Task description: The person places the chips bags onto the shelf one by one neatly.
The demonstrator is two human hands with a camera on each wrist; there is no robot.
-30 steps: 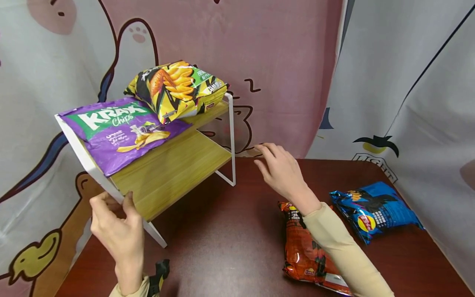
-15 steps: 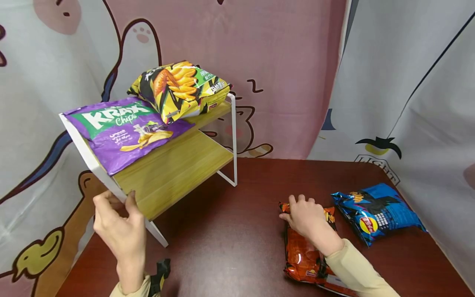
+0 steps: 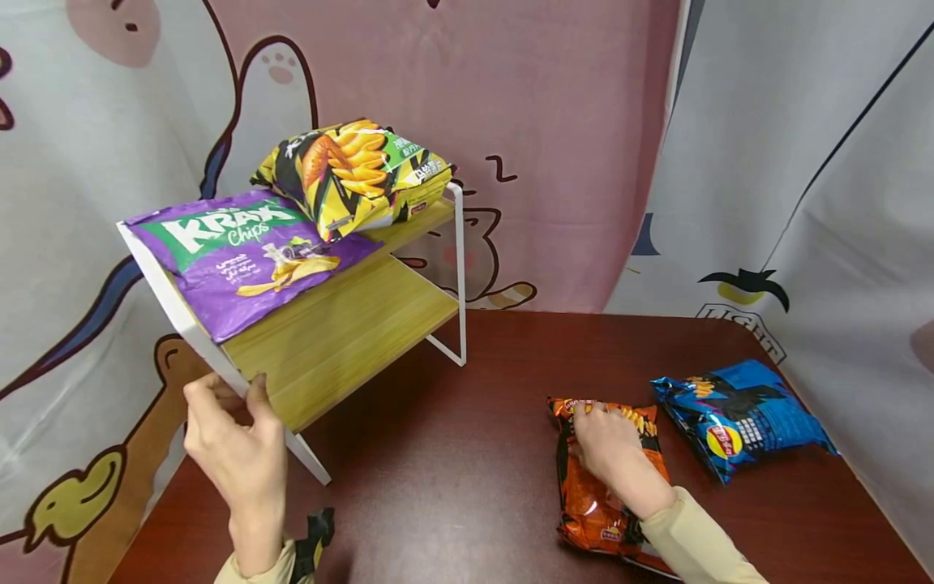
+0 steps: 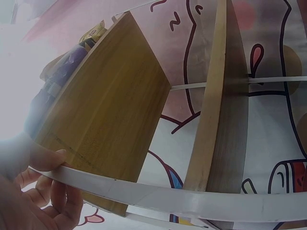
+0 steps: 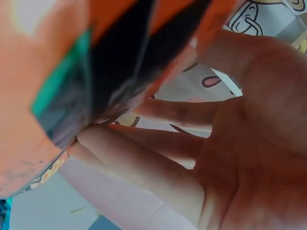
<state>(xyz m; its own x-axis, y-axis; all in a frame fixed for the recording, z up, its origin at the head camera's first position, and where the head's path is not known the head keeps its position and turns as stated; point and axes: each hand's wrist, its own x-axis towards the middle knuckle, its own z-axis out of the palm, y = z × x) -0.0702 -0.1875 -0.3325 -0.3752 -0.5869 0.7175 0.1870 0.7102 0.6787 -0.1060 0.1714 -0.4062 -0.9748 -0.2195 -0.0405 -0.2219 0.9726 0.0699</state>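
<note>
My left hand [image 3: 241,462] pinches the white side frame [image 3: 171,304] of a small two-tier shelf [image 3: 350,316] between thumb and fingers. The left wrist view shows that frame [image 4: 144,191] passing between them. At the right, my right hand [image 3: 611,450] grips the upper part of an orange chip bag [image 3: 589,507] lying on the table. Seen from the right wrist, the fingers [image 5: 144,158] press against the orange bag [image 5: 29,143]; part of their tips is hidden by it. A purple Krax chip bag [image 3: 226,268] and a yellow-black chip bag [image 3: 357,178] lie on the top tier.
A blue chip bag [image 3: 751,414] lies near the right edge of the dark red table [image 3: 452,487], beside the orange one. Cartoon-printed curtains [image 3: 511,81] hang behind and at the sides. The lower wooden board sits under the top tier.
My right hand has come down from above the table onto the orange chip bag, and its fingers have curled into it. The left hand keeps its hold on the shelf frame.
</note>
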